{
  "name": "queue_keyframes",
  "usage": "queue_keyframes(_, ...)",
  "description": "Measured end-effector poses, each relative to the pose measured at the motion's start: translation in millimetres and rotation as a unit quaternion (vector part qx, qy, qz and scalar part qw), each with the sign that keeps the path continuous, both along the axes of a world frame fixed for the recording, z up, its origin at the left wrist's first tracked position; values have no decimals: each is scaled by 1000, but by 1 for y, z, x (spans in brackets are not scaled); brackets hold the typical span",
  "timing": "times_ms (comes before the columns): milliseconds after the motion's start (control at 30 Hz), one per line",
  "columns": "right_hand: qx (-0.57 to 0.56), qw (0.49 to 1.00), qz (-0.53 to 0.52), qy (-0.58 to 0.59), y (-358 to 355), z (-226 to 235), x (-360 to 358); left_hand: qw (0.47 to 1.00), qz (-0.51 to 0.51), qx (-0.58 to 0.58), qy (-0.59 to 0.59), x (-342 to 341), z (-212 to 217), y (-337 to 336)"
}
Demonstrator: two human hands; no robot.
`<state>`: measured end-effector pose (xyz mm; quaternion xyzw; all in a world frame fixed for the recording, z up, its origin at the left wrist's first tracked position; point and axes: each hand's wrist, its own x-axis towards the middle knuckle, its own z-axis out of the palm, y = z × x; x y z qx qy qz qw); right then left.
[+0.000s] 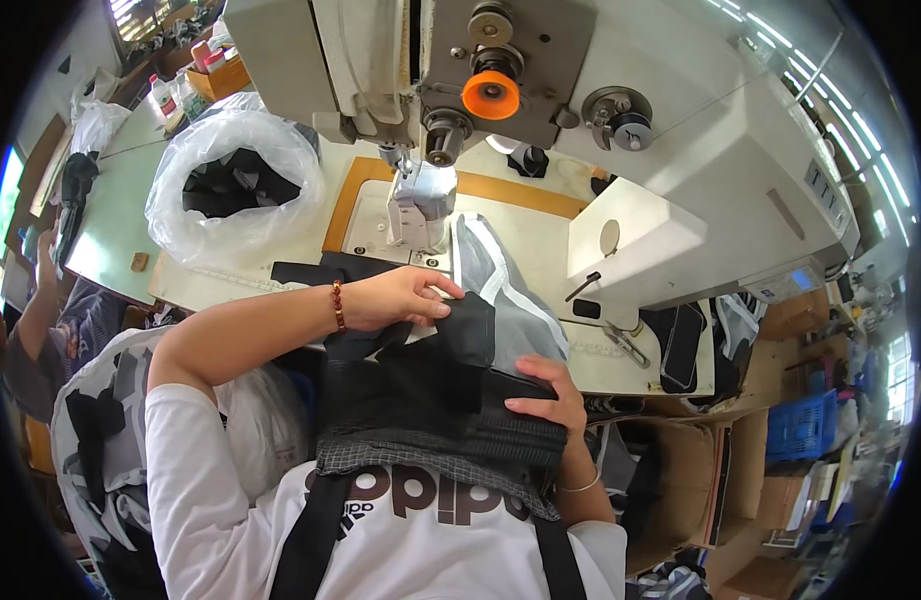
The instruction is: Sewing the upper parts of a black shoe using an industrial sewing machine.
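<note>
A black and grey fabric piece with white strips (480, 260) lies across the machine bed and over my lap. My left hand (405, 298), with a beaded bracelet at the wrist, pinches the black fabric (465, 330) by its upper edge, just in front of the sewing machine's post (416, 212). Farther right, my right hand (550, 393) lies on the fabric with its fingers apart, beside the grey panel. The black part hangs toward me over a dark checked apron (420, 462). Under the needle area, the fabric's edge is partly hidden by the post.
The large sewing machine head (660, 110) overhangs the bed. At the left stands a clear plastic bag (220, 230) holding dark pieces. Tweezers (625, 345) and black cut pieces (675, 345) lie at the right. A cardboard box (670, 480) and blue basket (800, 425) stand lower right.
</note>
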<state>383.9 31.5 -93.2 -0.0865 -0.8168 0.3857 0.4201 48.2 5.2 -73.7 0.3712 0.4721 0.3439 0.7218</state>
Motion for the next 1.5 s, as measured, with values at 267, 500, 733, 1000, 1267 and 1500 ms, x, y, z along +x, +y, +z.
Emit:
queue_keyframes(267,128,895,53,-424,32,36,10,856,-22,455,246,8,26,2)
queue_keyframes(500,-54,975,-11,-213,79,46,-72,818,66,524,230,16,20,-1)
queue_keyframes(733,-279,948,48,-146,91,44,-129,808,128,529,226,2,22,-5)
queue_keyframes(1000,-243,970,3,4,71,64,-145,754,245,557,246,-4,17,-3)
queue_keyframes(1267,194,978,-55,57,82,92,-161,648,304,601,356,0,34,-19)
queue_keyframes(1500,231,971,-59,-12,102,88,-187,675,360,533,362,-6,39,-13)
